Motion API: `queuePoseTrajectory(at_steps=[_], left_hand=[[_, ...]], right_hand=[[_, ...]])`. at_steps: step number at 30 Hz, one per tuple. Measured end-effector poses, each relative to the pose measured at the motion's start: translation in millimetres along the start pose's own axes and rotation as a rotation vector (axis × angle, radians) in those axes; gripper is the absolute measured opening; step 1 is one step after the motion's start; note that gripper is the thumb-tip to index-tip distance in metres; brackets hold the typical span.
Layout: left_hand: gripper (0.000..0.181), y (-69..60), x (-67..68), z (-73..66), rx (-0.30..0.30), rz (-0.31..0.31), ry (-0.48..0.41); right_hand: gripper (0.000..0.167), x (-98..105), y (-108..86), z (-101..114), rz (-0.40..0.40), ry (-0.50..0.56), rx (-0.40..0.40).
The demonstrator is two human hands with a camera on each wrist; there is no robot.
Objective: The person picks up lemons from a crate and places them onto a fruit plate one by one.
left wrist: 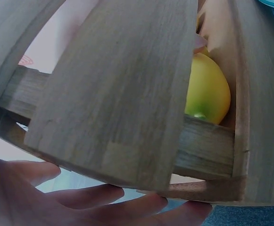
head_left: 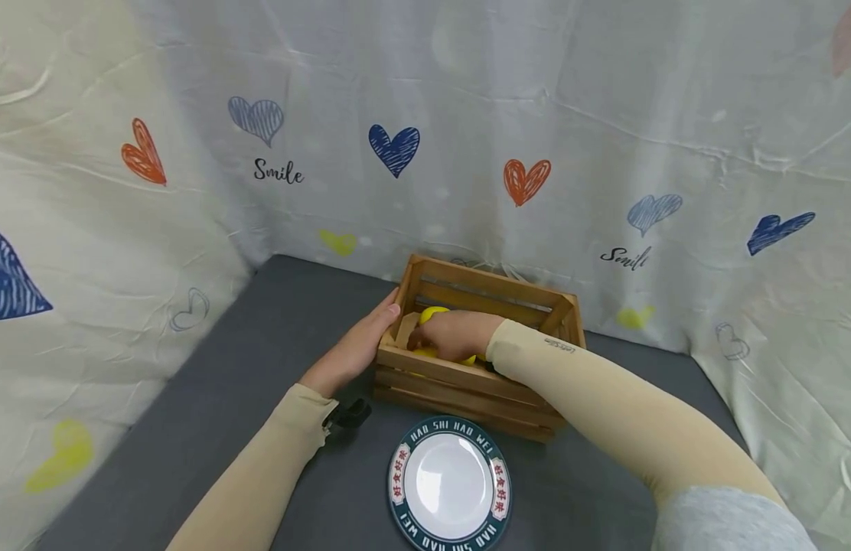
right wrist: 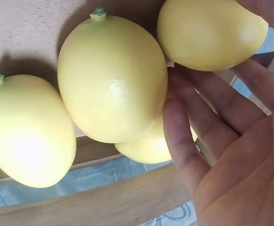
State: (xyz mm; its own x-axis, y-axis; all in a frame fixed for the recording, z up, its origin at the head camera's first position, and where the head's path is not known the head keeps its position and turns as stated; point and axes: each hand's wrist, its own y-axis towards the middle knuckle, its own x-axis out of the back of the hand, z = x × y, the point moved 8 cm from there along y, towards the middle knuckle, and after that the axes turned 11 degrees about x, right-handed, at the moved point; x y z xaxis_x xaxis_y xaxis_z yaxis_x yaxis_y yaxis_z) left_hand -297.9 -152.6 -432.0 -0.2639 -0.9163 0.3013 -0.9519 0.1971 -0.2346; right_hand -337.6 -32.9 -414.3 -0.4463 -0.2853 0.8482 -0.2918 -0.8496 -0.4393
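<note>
A slatted wooden crate (head_left: 467, 375) on the dark table holds several smooth yellow fruits (right wrist: 113, 80) with small green stems; I cannot tell their exact kind. My right hand (head_left: 460, 335) is inside the crate's left half. In the right wrist view its thumb lies over one yellow fruit (right wrist: 207, 35) and the fingers pass behind it; another fruit touches its fingertips. My left hand (head_left: 360, 340) rests against the crate's left end, its fingers (left wrist: 141, 207) fairly straight along the outside. Through the slats in the left wrist view shows a yellow fruit (left wrist: 207, 89) with a greenish end.
In front of the crate lies a round plate (head_left: 449, 486) with a white middle and a dark green lettered rim. Behind the table hangs a pale curtain (head_left: 460, 99) printed with hearts, close to the crate's back. A brown sheet (right wrist: 23, 28) lines the crate.
</note>
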Motion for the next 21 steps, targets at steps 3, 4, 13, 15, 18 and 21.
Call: queuePoseTrajectory(at_steps=[3, 4, 13, 15, 18, 21], left_hand=[[0.07, -0.4, 0.1, 0.4, 0.003, 0.002, -0.013], [0.07, -0.5, 0.2, 0.3, 0.002, 0.003, -0.018], [0.075, -1.1, 1.4, -0.5, 0.001, 0.0, -0.003], [0.075, -1.2, 1.0, -0.6, 0.004, 0.001, 0.0], [0.074, -1.8, 1.1, -0.4, 0.012, 0.004, 0.0], [0.074, -1.9, 1.7, -1.0, 0.01, 0.009, -0.008]], right_hand=[[0.05, -1.0, 2.2, 1.0, 0.014, -0.021, 0.012], [0.05, -1.0, 2.9, 1.2, 0.016, -0.025, 0.016], [0.052, -1.7, 4.6, 0.5, 0.003, 0.012, 0.021], [0.051, -0.9, 3.5, 0.5, 0.001, 0.014, 0.013], [0.053, 2.7, 1.3, 1.1, -0.01, 0.008, 0.009], [0.054, 10.4, -3.4, 2.1, -0.04, -0.001, 0.014]])
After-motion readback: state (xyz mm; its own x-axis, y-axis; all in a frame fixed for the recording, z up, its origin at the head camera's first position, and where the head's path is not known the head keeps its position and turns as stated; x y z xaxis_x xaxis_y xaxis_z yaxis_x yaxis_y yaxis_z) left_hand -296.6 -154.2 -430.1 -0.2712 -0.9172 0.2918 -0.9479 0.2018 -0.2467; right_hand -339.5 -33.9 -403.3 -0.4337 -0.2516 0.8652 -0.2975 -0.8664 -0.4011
